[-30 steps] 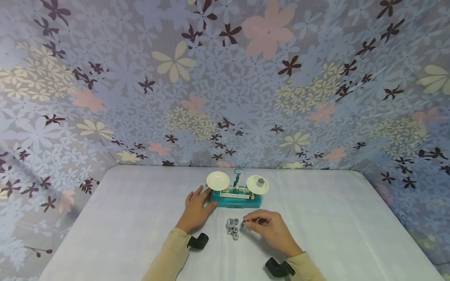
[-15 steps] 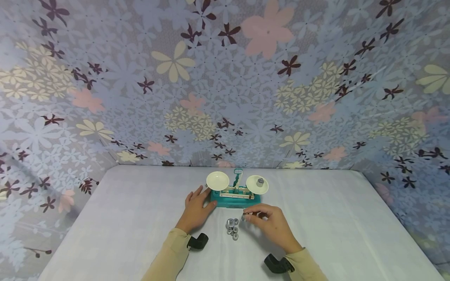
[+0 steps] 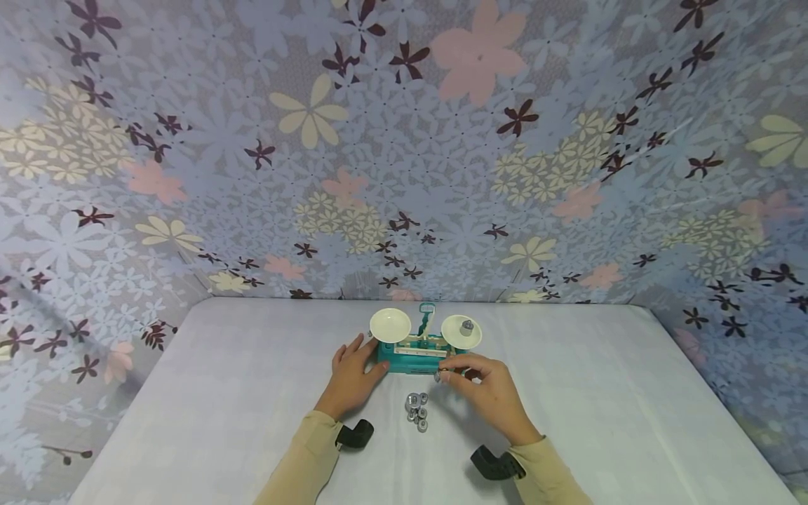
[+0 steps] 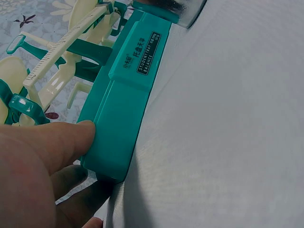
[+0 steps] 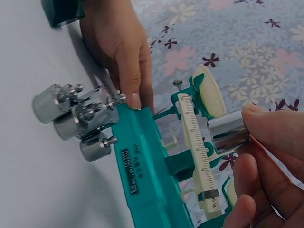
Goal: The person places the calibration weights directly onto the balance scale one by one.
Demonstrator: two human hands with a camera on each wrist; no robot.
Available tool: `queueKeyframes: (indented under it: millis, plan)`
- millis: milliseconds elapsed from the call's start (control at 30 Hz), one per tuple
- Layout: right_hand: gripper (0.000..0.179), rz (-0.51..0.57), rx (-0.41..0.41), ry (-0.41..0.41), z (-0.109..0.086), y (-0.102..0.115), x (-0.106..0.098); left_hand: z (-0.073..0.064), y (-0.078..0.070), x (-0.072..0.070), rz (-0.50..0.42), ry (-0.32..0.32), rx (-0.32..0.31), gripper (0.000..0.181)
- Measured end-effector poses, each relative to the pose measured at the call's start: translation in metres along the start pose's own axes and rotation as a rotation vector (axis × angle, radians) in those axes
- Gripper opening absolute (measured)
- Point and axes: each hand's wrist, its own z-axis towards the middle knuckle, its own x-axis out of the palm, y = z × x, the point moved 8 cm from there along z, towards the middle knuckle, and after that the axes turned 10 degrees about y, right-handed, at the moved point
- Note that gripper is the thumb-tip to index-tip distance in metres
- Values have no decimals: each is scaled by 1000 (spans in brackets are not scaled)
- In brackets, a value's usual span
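A teal tray balance (image 3: 413,362) with two cream pans stands on the white-covered table. My left hand (image 3: 355,376) grips its left end, with the thumb (image 4: 78,137) on the base and the other fingers around the end. My right hand (image 3: 489,393) pinches a shiny metal weight (image 5: 228,131) between thumb and fingertips, in front of the balance's right half. One weight (image 3: 466,327) sits in the right pan (image 3: 456,341); the left pan (image 3: 390,325) holds nothing. Several knobbed metal weights (image 3: 413,401) stand clustered on the table between my hands.
The white cloth (image 3: 252,393) covers the table on both sides of the balance. Behind it rises a flower-patterned cloth wall (image 3: 404,175). Black wrist cameras (image 3: 358,434) sit on both wrists.
My right hand has lifted the weight from beside the cluster and carried it forward, up to the front of the balance. The left hand keeps its place on the base.
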Motion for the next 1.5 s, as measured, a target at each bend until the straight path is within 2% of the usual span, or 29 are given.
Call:
queueKeyframes:
  millis: [167, 267, 533, 700, 867, 1100, 1333, 1500]
  plan:
    - [12, -15, -35, -20, 3, 8, -3, 0, 1, 0, 0, 6, -4, 56]
    - [12, -23, -57, -36, 4, 21, -5, 0, 1, -1, -3, 11, -10, 57]
    - [18, -26, -61, -82, 5, 16, -9, -1, -1, 0, -13, 13, -6, 56]
    - [15, -43, -70, -116, 3, 35, -13, -1, -1, 1, -15, 20, -3, 57]
    - [14, -58, -37, -163, 3, 47, -18, 0, -1, 1, -8, 13, 1, 57]
    - [13, -63, -45, -218, 2, 47, -24, -1, 2, 2, -6, 10, -9, 58]
    - [15, -17, -66, -274, 3, 41, -30, -1, 2, 3, -11, 14, -3, 58]
    - [16, -26, -114, -310, 7, 25, -36, 1, 3, 3, -1, 11, -4, 58]
